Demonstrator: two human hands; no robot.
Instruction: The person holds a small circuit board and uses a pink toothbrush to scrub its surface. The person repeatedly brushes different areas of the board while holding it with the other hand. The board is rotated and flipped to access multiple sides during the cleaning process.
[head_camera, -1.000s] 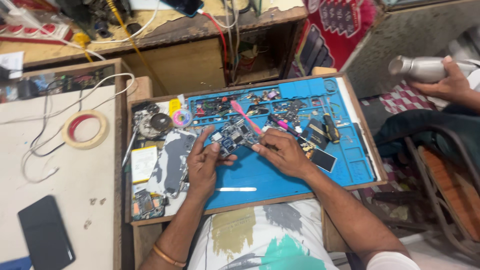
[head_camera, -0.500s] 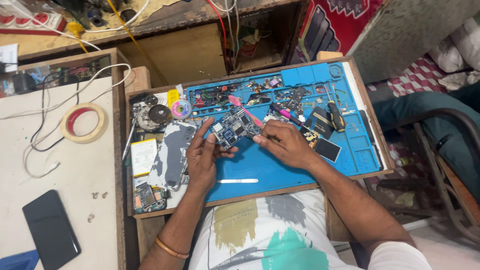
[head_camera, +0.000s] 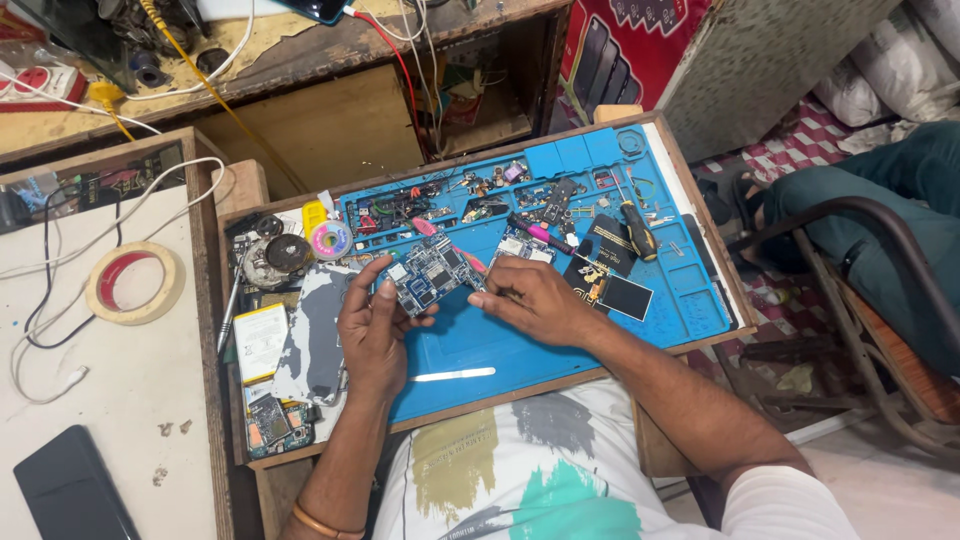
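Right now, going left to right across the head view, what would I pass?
Black phone → tape roll → left hand → circuit board → right hand → screwdriver → chair armrest.

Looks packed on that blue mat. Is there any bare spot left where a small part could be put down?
Yes. The blue mat lies bare along its near edge, around the thin metal strip, and at its right end past the dark screen piece. The white table beside the tape roll is open too. It is crowded at the mat's far trays and above both hands on the circuit board.

Circuit board (head_camera: 432, 277) on work mat (head_camera: 690, 300), metal strip (head_camera: 453, 375) before it (tape roll (head_camera: 134, 283) far left)
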